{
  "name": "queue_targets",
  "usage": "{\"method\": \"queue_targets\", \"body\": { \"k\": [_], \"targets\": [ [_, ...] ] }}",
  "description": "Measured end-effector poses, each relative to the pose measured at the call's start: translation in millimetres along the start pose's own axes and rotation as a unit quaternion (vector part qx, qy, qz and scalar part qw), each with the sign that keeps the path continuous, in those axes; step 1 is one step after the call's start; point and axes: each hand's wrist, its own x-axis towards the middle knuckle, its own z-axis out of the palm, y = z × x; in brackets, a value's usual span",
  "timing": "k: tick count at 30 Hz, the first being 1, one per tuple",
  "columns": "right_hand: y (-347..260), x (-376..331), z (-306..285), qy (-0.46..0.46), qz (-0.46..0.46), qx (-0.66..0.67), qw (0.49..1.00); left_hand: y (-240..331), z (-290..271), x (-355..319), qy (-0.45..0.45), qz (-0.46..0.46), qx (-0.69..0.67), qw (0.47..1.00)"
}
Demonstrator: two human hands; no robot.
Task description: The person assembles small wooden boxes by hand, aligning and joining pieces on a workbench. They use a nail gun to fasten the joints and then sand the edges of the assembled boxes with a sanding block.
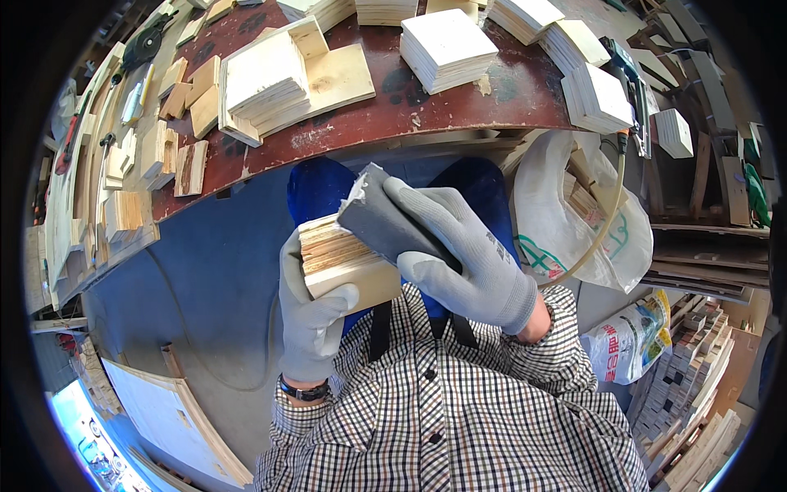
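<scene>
Sanding in hand: the gloved left hand (310,316) clamps a stack of wood squares (344,262) while the right hand (467,254) presses a grey sanding pad (385,217) on its edge.
Next, judging from the grip, calls for steady strokes; beyond it, more stacks (447,47) wait on the desk (361,115).

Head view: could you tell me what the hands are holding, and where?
Left hand grips a wood stack from beneath; right hand presses a grey sanding pad on its edge.

Both hands wear light grey knitted work gloves: the left hand (310,316) has a dark wristband just below its cuff, the right hand (469,254) a faint dark mark on its back. Checked black-and-white shirt sleeves, dark apron straps, blue trousers.
</scene>
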Motion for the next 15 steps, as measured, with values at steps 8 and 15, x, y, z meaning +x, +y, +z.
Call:
{"method": "queue_targets", "body": {
  "k": [8, 15],
  "targets": [
    [21, -34, -2, 0.045, 0.042, 0.007, 0.998, -4, -21, 1, 0.01, -0.003, -0.068, 0.998],
    [7, -8, 19, 0.079, -0.055, -0.015, 0.995, 4, -3, -4, -0.025, -0.06, -0.095, 0.993]
  ]
}}
